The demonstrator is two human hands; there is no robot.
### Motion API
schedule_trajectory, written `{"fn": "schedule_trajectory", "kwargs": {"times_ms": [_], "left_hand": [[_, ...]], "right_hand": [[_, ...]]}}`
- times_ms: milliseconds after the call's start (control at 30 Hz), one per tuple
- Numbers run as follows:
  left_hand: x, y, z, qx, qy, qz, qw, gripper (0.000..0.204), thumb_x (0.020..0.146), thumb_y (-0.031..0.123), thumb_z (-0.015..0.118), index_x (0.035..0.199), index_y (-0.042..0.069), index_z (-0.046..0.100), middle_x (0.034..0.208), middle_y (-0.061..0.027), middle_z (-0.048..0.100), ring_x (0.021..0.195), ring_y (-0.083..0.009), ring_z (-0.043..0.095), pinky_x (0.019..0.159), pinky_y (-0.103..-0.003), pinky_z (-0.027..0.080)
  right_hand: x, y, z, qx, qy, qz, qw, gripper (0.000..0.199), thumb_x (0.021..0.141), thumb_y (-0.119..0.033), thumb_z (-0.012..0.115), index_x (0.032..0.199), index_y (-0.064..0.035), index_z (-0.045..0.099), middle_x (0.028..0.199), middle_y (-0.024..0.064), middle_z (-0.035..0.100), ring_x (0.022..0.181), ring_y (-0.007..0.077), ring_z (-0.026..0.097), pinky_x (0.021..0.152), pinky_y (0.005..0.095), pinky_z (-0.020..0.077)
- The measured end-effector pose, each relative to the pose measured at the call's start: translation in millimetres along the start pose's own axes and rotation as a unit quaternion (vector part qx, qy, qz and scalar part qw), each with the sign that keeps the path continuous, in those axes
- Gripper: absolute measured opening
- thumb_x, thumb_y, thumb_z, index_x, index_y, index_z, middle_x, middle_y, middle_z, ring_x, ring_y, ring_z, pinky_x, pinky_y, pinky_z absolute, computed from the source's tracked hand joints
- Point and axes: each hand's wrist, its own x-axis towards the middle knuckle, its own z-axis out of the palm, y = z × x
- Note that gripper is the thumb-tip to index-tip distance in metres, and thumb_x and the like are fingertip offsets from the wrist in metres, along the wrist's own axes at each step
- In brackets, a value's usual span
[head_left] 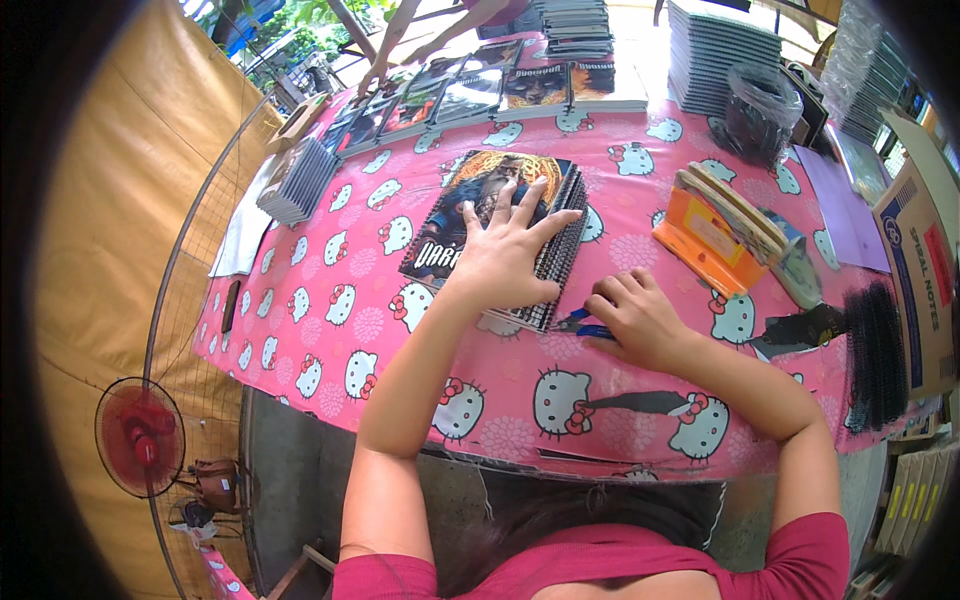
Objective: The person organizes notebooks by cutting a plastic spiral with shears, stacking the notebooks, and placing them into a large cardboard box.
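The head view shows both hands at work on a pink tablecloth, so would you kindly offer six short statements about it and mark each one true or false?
1. The left hand lies spread over a spiral notebook. True.
2. The orange holder stands to the notebook's right. True.
3. The right hand rests on the orange holder. False: the right hand is at the blue-handled tool.
4. The tablecloth is plain green. False: the tablecloth is pink with white cartoon cat heads.
5. The red fan stands on the tablecloth. False: the red fan is beyond its left edge.
6. A co-worker's hand is at the far side. True.
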Motion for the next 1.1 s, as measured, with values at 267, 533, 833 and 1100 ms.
{"fn": "schedule_trajectory", "kwargs": {"times_ms": [267,533,833,1100], "left_hand": [[-1.2,-0.5,1.7,0.001,-0.004,-0.006,1.0,0.088,0.053,0.031,0.069,0.135,0.035,0.037,0.15,-0.0128,0.018,0.138,-0.0394,0.012,0.102,-0.07,0.009],[1.1,0.3,2.1,0.0,-0.002,0.001,1.0,0.088,0.054,0.031,0.069,0.136,0.035,0.037,0.151,-0.0118,0.017,0.138,-0.0392,0.011,0.102,-0.07,0.009],[1.4,-0.5,2.4,-0.001,0.008,0.006,1.0,0.088,0.054,0.03,0.068,0.136,0.035,0.037,0.15,-0.0129,0.019,0.138,-0.0394,0.012,0.103,-0.069,0.009],[-1.1,-2.0,2.6,-0.005,0.003,0.0,1.0,0.089,0.053,0.03,0.068,0.136,0.035,0.037,0.15,-0.013,0.018,0.138,-0.0384,0.012,0.103,-0.069,0.009]], "right_hand": [[19.8,9.9,-10.8,0.245,-0.154,0.133,0.948,0.034,0.067,-0.033,0.074,0.081,-0.0043,0.061,0.073,0.0099,0.06,0.071,0.0276,0.061,0.061,0.0405,0.0486],[35.0,9.2,-24.8,0.29,-0.303,0.264,0.868,0.04,0.077,-0.04,0.069,0.086,-0.0009,0.064,0.07,0.012,0.062,0.068,0.0266,0.066,0.061,0.0383,0.0518],[-1.7,0.7,7.5,-0.005,-0.025,-0.001,1.0,0.043,0.069,-0.037,0.071,0.097,-0.0072,0.06,0.095,0.0088,0.054,0.09,0.0257,0.052,0.08,0.0384,0.0403],[31.6,-1.7,-17.1,0.19,-0.246,0.18,0.933,0.035,0.073,-0.033,0.068,0.087,-0.0012,0.063,0.079,0.0128,0.06,0.074,0.0289,0.064,0.067,0.0422,0.0506]]}}
